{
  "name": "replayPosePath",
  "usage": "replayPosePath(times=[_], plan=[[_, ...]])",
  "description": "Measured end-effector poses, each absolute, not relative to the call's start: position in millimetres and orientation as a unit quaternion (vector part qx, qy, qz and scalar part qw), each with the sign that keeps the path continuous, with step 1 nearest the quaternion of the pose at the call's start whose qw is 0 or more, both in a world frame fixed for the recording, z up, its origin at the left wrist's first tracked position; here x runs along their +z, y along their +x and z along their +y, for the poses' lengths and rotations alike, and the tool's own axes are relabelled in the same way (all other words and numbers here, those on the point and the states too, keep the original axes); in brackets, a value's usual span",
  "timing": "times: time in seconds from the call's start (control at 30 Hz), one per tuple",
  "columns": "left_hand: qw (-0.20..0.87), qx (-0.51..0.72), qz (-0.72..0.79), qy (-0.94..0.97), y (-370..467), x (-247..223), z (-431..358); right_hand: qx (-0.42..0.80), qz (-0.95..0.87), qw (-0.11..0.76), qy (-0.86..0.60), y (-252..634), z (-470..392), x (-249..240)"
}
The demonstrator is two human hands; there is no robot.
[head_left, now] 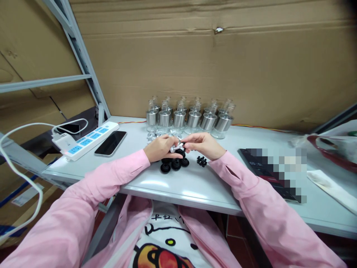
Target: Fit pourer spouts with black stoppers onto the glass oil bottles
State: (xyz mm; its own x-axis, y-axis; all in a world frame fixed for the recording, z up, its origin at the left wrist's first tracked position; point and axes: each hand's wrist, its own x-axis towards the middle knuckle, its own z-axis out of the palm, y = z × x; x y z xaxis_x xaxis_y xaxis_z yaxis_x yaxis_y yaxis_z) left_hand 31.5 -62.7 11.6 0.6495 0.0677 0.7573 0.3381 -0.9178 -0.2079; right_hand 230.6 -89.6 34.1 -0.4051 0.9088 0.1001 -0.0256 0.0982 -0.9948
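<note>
Close together over the middle of the table, my two hands meet around a small part. My left hand (162, 147) is closed on a white plastic piece (176, 149). At its right end, my right hand (205, 145) pinches a small black piece (183, 144), partly hidden by the fingers. Black round caps (175, 164) lie just below my left hand. Beside my right wrist is a cluster of small black parts (202, 161). Behind my hands, clear and whitish plastic parts (152, 136) are scattered in front of glass bottles with metal sleeves (193, 119), standing in two rows.
A white power strip (86, 141) with a plugged-in charger and a phone (111, 143) lie at the left. To the right are a dark tablet-like device (262, 171), partly pixelated, a white strip (331, 190) and a plastic bag (334, 145). Cardboard (212, 70) stands behind the table.
</note>
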Motion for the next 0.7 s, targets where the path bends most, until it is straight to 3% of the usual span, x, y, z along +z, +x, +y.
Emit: replayPosePath(times=[0.7], plan=[[0.235,-0.329,-0.146,-0.903,31.4,11.4,-61.2,0.614,-0.565,0.394,-0.387,224.7,-91.0,33.2]])
